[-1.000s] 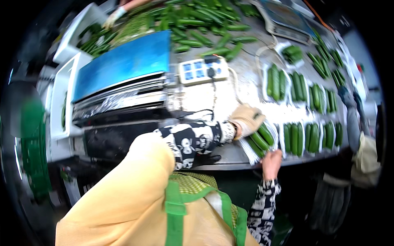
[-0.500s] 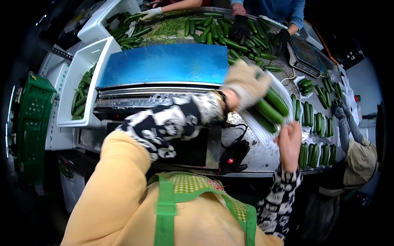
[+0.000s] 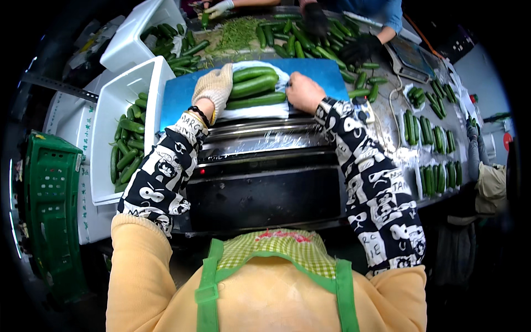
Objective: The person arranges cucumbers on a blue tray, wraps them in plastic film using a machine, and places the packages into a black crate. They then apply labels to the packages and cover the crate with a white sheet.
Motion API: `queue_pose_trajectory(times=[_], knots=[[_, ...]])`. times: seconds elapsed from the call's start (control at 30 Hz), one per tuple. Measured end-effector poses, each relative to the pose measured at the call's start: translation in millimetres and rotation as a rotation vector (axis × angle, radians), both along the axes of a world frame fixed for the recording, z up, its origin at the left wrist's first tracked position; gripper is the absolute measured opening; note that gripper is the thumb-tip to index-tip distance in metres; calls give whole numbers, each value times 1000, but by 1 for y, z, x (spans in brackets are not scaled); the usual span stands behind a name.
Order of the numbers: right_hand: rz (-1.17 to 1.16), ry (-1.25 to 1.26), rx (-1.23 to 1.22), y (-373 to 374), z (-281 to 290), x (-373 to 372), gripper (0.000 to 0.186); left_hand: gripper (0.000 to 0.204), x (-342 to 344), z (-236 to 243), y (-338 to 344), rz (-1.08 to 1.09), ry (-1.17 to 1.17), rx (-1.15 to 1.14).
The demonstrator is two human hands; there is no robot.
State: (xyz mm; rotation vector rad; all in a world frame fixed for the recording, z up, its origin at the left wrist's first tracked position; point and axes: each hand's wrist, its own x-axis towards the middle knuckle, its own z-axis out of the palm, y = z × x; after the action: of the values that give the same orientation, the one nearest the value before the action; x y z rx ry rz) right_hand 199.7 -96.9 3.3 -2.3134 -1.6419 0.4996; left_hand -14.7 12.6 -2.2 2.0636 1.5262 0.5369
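Note:
Three cucumbers [image 3: 253,87] lie side by side across a white sheet [image 3: 260,113] on the blue plate [image 3: 177,95] of a wrapping machine. I cannot tell whether the sheet is paper or plastic. At the cucumbers' left ends, my left hand [image 3: 215,87], in a cream knit glove, is closed round them and the sheet's edge. My bare right hand [image 3: 305,92] pinches the sheet's right edge, by the cucumber tips. In front of the plate run metal bars with clear film [image 3: 265,141] over them.
White foam boxes [image 3: 99,166] of cucumbers stand at the left, beside a green crate [image 3: 52,205]. Loose cucumbers [image 3: 298,41] cover the far table, where other people's gloved hands [image 3: 359,48] work. A scale [image 3: 408,58] and several bundled cucumbers [image 3: 426,133] are at the right.
Both hands have brought the cucumbers and white sheet from the right of the machine onto its blue plate. The left arm no longer crosses over the machine.

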Motion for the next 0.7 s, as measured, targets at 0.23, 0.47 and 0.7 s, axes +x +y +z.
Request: queue_pose_trajectory(times=[0.23, 0.47, 0.7], knots=[[43, -14, 531, -6, 18, -15, 57, 57, -2, 6, 9, -231, -58, 238], [269, -92, 332, 16, 7, -31, 52, 36, -2, -7, 2, -494, -150, 339], [226, -27, 437, 14, -8, -41, 38, 36, -7, -17, -2, -497, -154, 408]])
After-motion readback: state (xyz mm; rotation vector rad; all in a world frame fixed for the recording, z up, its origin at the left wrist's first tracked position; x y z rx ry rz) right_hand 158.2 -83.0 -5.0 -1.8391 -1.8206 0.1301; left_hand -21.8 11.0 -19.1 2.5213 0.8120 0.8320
